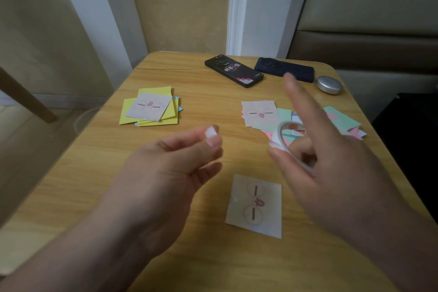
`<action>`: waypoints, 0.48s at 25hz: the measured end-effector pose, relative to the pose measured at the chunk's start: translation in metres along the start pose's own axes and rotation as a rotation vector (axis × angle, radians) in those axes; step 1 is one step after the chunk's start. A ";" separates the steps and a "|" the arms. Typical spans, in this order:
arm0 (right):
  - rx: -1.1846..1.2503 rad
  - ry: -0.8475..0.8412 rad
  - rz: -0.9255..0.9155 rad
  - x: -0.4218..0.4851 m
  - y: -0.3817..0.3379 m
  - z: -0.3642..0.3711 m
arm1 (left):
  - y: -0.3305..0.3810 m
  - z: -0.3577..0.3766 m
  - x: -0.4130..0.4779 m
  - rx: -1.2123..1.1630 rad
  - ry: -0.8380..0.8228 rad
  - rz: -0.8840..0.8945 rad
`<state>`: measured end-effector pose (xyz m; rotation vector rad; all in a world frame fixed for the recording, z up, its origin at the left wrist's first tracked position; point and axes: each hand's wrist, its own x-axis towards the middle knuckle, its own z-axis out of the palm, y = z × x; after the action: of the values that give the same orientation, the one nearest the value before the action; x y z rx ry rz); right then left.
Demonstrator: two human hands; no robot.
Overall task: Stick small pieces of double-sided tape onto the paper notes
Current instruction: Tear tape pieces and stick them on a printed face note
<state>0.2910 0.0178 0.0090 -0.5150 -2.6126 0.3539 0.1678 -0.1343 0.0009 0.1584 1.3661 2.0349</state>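
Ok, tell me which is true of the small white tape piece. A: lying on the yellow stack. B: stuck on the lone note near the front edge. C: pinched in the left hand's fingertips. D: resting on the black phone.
C: the small white tape piece is pinched at the fingertips of the left hand, up in the air and apart from the lone note.

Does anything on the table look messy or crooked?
Yes. The right pile of notes is spread out untidily, pink and green corners poking out, while the yellow pile is neater. The single note near the front lies turned sideways, so its printed face is on its side.
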 end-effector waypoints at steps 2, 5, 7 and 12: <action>0.006 -0.041 0.028 0.009 0.008 0.007 | -0.008 0.002 -0.003 0.036 -0.005 -0.022; -0.076 -0.120 0.031 0.014 0.016 0.018 | -0.015 0.007 -0.005 0.091 -0.013 -0.011; -0.088 -0.138 -0.006 0.022 0.015 0.029 | -0.018 0.008 -0.006 0.106 -0.019 -0.023; 0.102 0.004 0.012 0.014 0.009 0.026 | -0.016 0.012 -0.009 0.006 -0.105 -0.115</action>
<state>0.2697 0.0275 -0.0115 -0.4968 -2.5724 0.4867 0.1875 -0.1268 -0.0049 0.1824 1.2875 1.9004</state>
